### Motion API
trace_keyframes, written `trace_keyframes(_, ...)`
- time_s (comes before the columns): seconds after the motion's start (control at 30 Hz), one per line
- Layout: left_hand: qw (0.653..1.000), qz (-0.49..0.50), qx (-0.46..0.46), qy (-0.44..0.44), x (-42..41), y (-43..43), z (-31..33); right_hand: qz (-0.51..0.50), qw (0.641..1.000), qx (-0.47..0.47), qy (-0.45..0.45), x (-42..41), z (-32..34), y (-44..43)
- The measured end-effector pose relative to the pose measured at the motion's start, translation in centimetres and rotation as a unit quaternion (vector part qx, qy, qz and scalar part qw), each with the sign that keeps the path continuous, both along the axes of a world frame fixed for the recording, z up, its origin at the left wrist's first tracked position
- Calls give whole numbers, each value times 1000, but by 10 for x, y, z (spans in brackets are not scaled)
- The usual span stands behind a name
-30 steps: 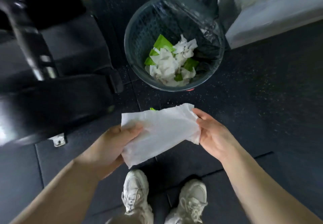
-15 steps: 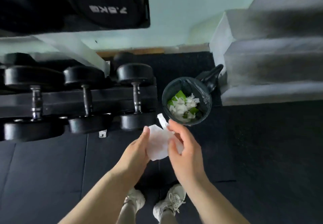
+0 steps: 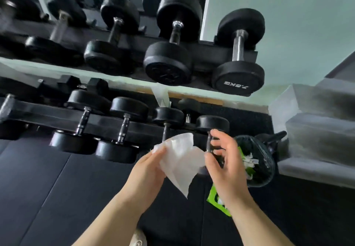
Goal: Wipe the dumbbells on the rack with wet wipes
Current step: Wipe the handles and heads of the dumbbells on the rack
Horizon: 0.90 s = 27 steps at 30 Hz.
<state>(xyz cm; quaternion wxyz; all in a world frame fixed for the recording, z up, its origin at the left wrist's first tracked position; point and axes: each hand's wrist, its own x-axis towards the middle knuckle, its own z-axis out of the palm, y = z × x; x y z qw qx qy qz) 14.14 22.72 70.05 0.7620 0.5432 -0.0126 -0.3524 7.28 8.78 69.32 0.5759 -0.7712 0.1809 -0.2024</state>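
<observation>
Both bare forearms reach forward, converging toward the hands. The left hand (image 3: 148, 170) pinches a white wipe (image 3: 180, 161) between thumb and curled fingers. Just to its right, the right hand (image 3: 224, 167) is spread, fingers loosely bent and apart, thumb at the wipe's edge.

dumbbell heads (image 3: 237, 76): matt rubber | handles (image 3: 237, 45): shiny metal | wipe (image 3: 180, 155): soft cloth

A single wide-angle view, worn on the person's head, looks forward and steeply down. It faces the two-tier dumbbell rack (image 3: 142, 127) from close by, with the dark floor (image 3: 57, 197) beneath
</observation>
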Motion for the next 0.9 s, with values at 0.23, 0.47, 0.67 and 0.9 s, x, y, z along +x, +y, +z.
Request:
trace_keyframes(0.23, 998, 16, -57, 7, 78, 108, 26, 230, 933, 207, 186, 85, 28, 81)
trace_keyframes(0.47, 988, 86, -117, 59, 134, 169, 37, 209, 941, 216, 157, 153, 39, 132)
trace_keyframes(0.67, 997, 2, 76, -23, 197, 169, 34, 207, 952, 139, 175, 217, 51, 136)
trace_keyframes(0.9, 978, 150, 128, -69, 287, 160, 44, 128, 951, 242, 146, 311, 47, 128)
